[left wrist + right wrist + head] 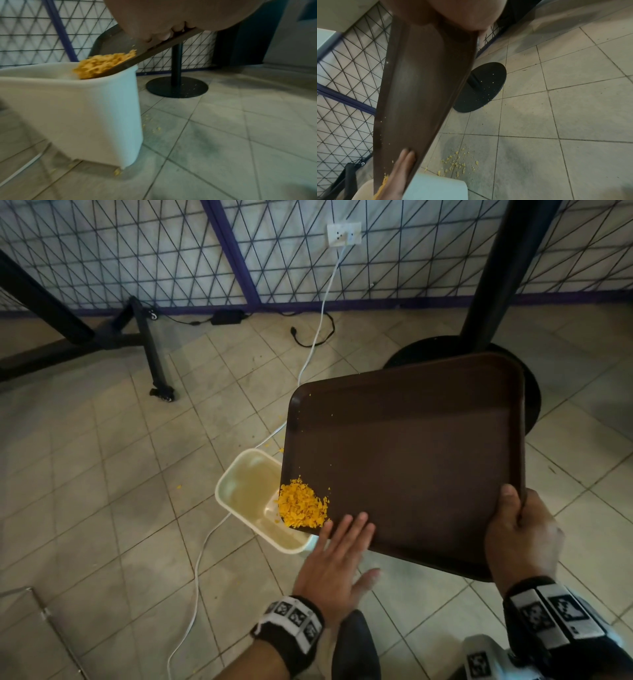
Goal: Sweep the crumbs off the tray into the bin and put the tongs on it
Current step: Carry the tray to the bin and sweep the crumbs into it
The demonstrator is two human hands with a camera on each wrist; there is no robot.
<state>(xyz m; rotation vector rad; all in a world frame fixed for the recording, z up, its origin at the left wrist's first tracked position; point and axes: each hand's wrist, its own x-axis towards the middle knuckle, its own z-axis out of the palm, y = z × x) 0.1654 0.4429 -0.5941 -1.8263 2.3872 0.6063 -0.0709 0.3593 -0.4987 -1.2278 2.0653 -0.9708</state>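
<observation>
A dark brown tray (411, 460) is held tilted over a cream plastic bin (239, 491) on the floor. A heap of yellow crumbs (301, 506) sits at the tray's low corner, right above the bin's mouth (104, 65). My left hand (339, 556) lies flat with straight fingers on the tray's near edge, just right of the heap. My right hand (520, 535) grips the tray's near right corner, thumb on top. The right wrist view shows the tray (419, 83) edge-on with the left hand's fingers (407, 157) on it. No tongs are in view.
Spilled crumbs (457, 163) lie on the tiled floor beside the bin (68, 115). A black table post with a round base (176, 88) stands behind the tray. A white cable (202, 559) runs past the bin to a wall socket. A black wheeled stand (150, 354) is at left.
</observation>
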